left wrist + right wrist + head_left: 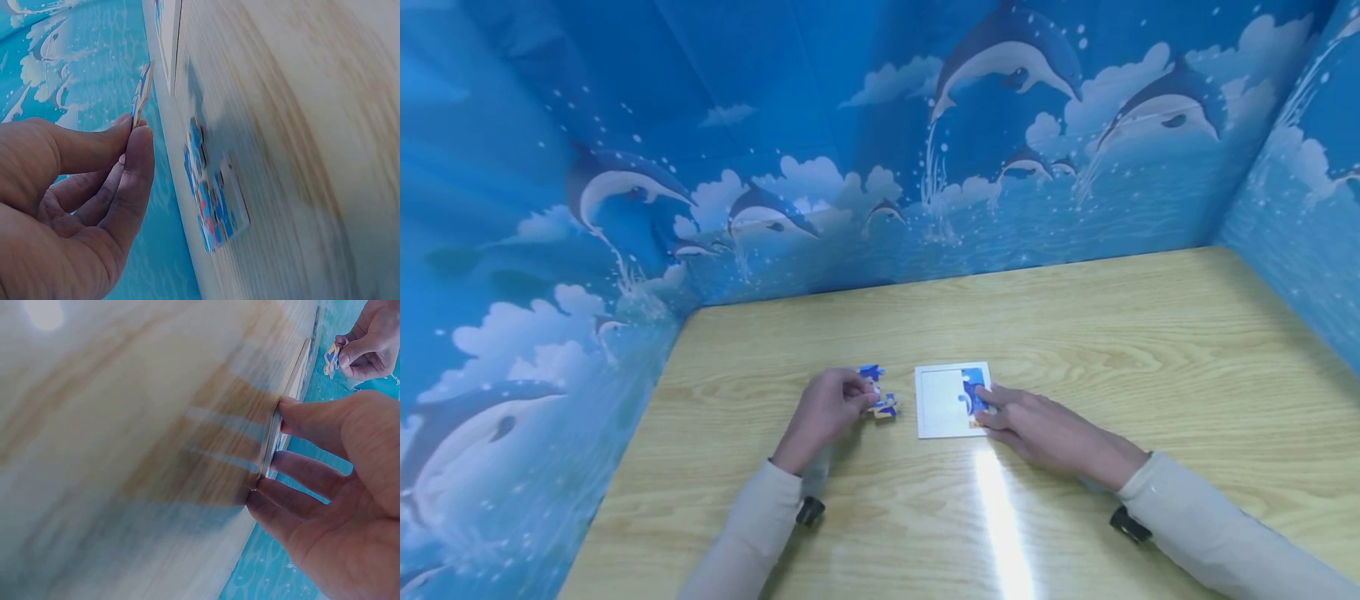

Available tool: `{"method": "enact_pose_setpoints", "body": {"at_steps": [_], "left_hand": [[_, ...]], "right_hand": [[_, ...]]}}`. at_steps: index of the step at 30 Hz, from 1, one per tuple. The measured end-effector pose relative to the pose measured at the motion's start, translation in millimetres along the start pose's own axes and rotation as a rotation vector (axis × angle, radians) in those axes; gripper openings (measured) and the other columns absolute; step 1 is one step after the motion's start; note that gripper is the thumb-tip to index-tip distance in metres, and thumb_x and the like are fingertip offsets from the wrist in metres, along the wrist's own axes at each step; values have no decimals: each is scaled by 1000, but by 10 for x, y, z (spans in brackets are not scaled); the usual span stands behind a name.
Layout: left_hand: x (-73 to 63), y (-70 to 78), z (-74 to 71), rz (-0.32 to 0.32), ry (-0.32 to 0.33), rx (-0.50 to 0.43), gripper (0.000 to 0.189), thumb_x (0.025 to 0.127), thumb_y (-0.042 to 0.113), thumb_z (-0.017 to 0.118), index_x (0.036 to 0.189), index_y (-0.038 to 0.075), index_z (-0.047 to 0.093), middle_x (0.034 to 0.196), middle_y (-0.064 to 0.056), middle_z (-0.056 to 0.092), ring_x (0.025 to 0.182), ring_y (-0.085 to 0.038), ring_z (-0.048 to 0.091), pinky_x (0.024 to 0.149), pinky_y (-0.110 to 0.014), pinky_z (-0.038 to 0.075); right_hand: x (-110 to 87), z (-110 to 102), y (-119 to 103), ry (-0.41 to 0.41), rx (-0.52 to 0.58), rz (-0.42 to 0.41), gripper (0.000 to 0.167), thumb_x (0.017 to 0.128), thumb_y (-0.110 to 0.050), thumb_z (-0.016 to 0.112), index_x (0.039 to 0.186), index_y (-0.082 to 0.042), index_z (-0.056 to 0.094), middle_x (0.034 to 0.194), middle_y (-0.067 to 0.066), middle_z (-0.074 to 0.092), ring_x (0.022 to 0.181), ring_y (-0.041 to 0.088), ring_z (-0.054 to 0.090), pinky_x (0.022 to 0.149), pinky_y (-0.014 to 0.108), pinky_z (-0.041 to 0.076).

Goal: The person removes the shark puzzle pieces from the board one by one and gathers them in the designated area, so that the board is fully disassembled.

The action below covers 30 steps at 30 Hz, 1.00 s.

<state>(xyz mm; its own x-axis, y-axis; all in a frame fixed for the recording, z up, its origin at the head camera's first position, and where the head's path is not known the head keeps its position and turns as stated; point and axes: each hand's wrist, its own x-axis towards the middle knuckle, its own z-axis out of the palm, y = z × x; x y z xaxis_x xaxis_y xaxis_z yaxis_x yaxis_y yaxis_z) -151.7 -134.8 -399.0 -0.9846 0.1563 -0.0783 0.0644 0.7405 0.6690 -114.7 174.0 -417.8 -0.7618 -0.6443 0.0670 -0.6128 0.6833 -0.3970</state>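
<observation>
My left hand point(831, 406) pinches a small jigsaw piece point(144, 87) between thumb and fingertips, raised above the table. Below it, several loose jigsaw pieces point(886, 408), blue with other colours, lie in a small cluster on the wood. To their right is a square white puzzle tray point(937, 408); fitted blue pieces point(967, 398) fill part of its right side, and its left part is bare white. With extended, spread fingers, my right hand point(1033, 425) rests at the tray's right edge and partly covers the fitted pieces. Its thumb and fingertips touch the edge in the right wrist view.
The light wood table point(760, 350) extends around the tray, with a bright glare streak in front of it. A blue dolphin-print backdrop point(820, 225) stands along the table's back and sides. Both sleeves carry a dark wrist device point(810, 511).
</observation>
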Motion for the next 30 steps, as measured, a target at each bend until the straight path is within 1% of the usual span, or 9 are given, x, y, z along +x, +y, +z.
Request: {"method": "enact_pose_setpoints", "body": {"at_steps": [7, 9, 10, 14, 19, 23, 30], "left_hand": [[-17, -66, -62, 4, 10, 11, 6, 88, 11, 79, 85, 9, 75, 77, 2, 69, 69, -12, 63, 65, -29, 54], [-21, -79, -75, -4, 5, 21, 7, 88, 10, 79, 83, 10, 74, 76, 2, 68, 68, -12, 63, 64, -30, 54], [-23, -85, -80, -18, 1, 22, 7, 88, 10, 79, 83, 10, 74, 75, 2, 68, 68, -12, 62, 64, -30, 53], [-36, -115, -88, -39, -9, 51, 6, 86, 8, 80, 84, 10, 75, 74, 2, 66, 68, -13, 60, 64, -29, 52], [-55, -148, -84, -18, -8, 84, 6, 85, 7, 80, 84, 10, 76, 74, 2, 66, 68, -13, 60, 65, -29, 52], [-64, -168, -76, -17, -12, 89, 7, 85, 8, 80, 82, 11, 75, 72, 3, 65, 67, -12, 59, 64, -30, 51], [-68, -189, -47, 12, -5, 99, 7, 83, 6, 82, 81, 10, 76, 71, 4, 66, 66, -10, 59, 65, -29, 52]], "right_hand": [[2, -21, -9, 3, 7, -15, 28, 97, -8, 66, 123, 2, 68, 146, 28, 48, 133, 47, 48, 101, 54, 46], [3, -25, -14, -1, 9, -11, 28, 97, -8, 66, 123, 1, 68, 146, 27, 48, 133, 47, 48, 101, 54, 46], [4, -24, -14, -3, 8, -8, 28, 98, -9, 66, 124, 1, 68, 147, 27, 48, 133, 47, 48, 101, 54, 46], [8, -18, -10, -5, 8, 0, 29, 98, -9, 66, 124, 1, 67, 147, 26, 47, 134, 47, 47, 102, 54, 45], [3, 1, 4, -3, 10, 5, 29, 98, -10, 66, 125, 0, 67, 148, 26, 47, 134, 46, 47, 102, 55, 44], [4, 15, 8, -3, 19, 14, 29, 98, -11, 66, 125, 0, 67, 148, 26, 46, 134, 46, 47, 103, 54, 43], [17, 21, 6, -11, 27, 31, 30, 99, -12, 65, 126, 0, 66, 149, 26, 45, 135, 45, 46, 104, 54, 42]]}}
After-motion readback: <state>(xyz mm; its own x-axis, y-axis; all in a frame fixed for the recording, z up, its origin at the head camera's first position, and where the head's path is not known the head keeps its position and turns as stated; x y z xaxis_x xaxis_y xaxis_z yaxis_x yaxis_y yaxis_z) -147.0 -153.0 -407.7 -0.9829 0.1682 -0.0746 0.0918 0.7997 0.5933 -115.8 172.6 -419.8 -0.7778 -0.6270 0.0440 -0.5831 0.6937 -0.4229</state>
